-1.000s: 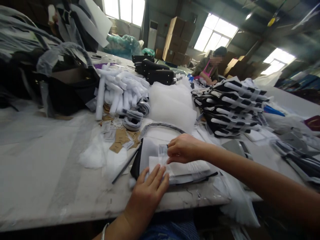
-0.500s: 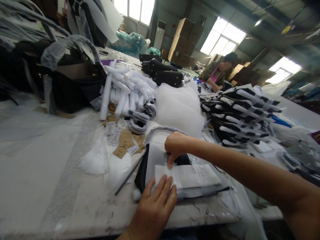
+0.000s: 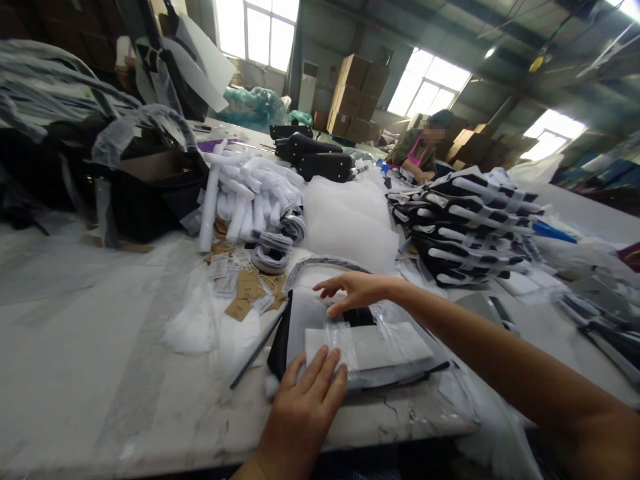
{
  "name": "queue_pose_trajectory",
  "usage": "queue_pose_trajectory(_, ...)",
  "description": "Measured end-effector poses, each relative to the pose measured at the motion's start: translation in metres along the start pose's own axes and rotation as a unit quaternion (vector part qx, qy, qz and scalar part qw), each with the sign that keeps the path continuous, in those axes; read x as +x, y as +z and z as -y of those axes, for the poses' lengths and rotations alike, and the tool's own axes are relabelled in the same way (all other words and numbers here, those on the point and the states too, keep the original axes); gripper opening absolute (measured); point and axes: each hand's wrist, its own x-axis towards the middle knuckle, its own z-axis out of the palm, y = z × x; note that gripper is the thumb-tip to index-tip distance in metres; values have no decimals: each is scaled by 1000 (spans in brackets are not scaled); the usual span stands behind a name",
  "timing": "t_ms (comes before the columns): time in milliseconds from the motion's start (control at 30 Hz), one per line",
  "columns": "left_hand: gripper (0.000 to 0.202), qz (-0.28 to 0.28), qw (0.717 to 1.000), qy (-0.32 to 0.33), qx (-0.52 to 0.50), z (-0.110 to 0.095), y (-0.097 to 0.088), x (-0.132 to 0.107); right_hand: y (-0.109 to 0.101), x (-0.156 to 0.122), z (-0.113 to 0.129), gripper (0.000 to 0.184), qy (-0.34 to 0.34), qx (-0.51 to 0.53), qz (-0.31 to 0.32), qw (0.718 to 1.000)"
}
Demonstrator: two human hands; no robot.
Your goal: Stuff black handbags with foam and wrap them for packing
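A black handbag lies flat at the table's front edge, its near face covered with pale wrapping. Clear film or tape crosses a white sheet on top of it. My left hand rests with fingers spread on the lower left corner of that sheet. Over the upper part of the bag, my right hand has thumb and fingers apart and holds nothing; whether its thumb touches the bag I cannot tell. A wrapped handle arches behind the right hand. Left of the bag lies a thin dark strip.
Brown paper tags and coiled wrapped straps lie beyond the bag. Behind are white foam rolls, foam sheets and stacked black wrapped bags. Large black bags stand left. A person works across the table.
My right hand has opened from a closed grip with its thumb pressed on the film, and lifted slightly. My left hand stays on the sheet. The camera view has shifted slightly.
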Motion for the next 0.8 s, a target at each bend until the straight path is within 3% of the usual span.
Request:
queue_pose_trajectory(100, 33, 3, 1000, -3, -7, -1, -2, 0, 21, -13, 6, 114, -9, -18, -28, 999)
queue_pose_trajectory(200, 35, 12, 1000, -8, -10, -1, -4, 1, 30, -8, 2, 119, 16, -4, -22, 1000)
queue_pose_trajectory(367, 35, 29, 999, -10, -6, -1, -6, 3, 24, 16, -19, 108, 92, 160, 5, 983)
queue_pose_trajectory(500, 38, 37, 999, -11, -2, -1, -6, 3, 23, 27, -35, 83, 119, 248, -8, 961)
queue_pose_trajectory(633, 38, 34, 999, -7, -9, 0, -7, 3, 25, 23, -41, 57, 117, 244, -66, 960)
queue_pose_trajectory(800, 38, 27, 1000, 2, -2, 0, -6, 0, 33, 4, -25, 67, 78, 180, -131, 972)
